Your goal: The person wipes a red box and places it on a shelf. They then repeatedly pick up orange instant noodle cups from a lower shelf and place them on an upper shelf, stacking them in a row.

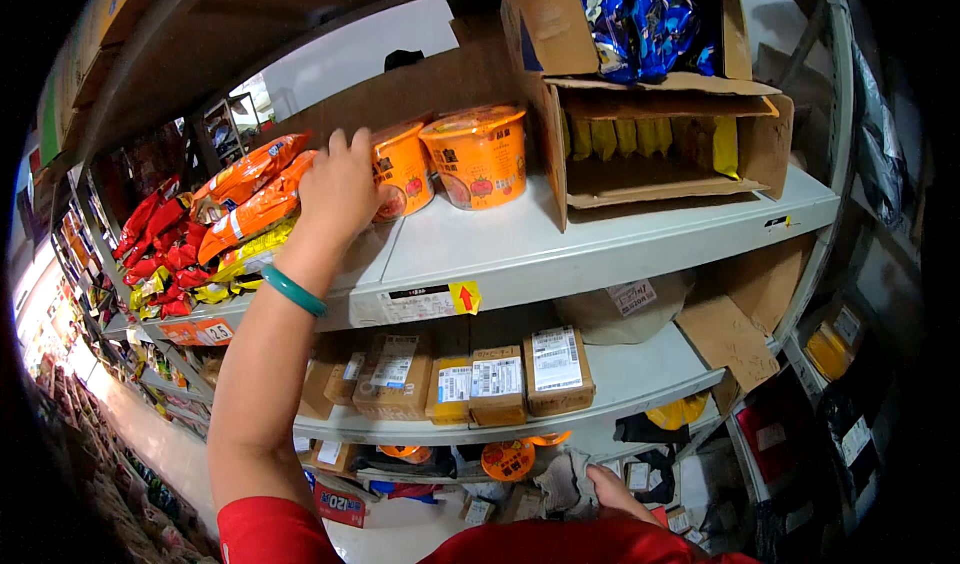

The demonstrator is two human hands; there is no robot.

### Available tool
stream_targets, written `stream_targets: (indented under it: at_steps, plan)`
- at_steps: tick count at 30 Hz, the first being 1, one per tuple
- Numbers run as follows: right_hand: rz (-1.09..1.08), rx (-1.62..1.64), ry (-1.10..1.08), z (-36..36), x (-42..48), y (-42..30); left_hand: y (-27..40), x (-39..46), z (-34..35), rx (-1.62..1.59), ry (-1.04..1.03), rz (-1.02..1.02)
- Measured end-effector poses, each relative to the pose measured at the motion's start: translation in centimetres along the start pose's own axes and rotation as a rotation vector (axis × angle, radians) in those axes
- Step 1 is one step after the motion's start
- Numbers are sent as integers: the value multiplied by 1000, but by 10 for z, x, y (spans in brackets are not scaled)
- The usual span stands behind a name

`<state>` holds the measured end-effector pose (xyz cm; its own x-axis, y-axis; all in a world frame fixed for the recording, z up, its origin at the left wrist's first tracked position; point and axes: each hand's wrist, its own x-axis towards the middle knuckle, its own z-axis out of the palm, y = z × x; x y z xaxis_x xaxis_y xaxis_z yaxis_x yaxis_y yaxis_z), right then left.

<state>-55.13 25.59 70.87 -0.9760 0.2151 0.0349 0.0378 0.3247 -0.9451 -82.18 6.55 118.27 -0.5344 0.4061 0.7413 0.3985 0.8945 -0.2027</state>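
Note:
My left hand [341, 185], with a teal bangle [294, 291] on the forearm, reaches onto the upper shelf between orange snack packets [251, 207] and an orange instant noodle cup [403, 174]. Its fingers are at the cup's left side; whether they grip it is hidden. A second orange noodle cup [480, 160] stands just right of the first. Low in the view, my right hand [611, 489] is closed on a grey cloth [566, 483], in front of the lower shelves.
Red and yellow packets [169, 252] lie at the shelf's left. An open cardboard box [559, 159] with yellow packets stands at right, blue packets [645, 20] in a box above. Labelled parcels [495, 387] line the shelf below. A metal upright [840, 136] bounds the right side.

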Motion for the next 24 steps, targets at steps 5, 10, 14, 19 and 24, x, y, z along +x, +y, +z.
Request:
stream_targets:
  at_steps: [5, 10, 14, 19, 24]
  plan:
    - [-77, -202, -53, -3, -6, 5, 18, 11, 8, -156, -23, 125]
    - [5, -114, -7, 0, -9, -12, 30, 28, 12, -161, -143, 96]
    - [27, -95, 36, 2, -11, 7, 32, 34, 14, -130, -186, 105]
    - [-40, -149, 22, 0, -13, -1, 33, 34, 24, -121, -96, 127]
    - [54, -137, -35, -6, -13, -13, 34, 36, 27, -97, -85, 120]
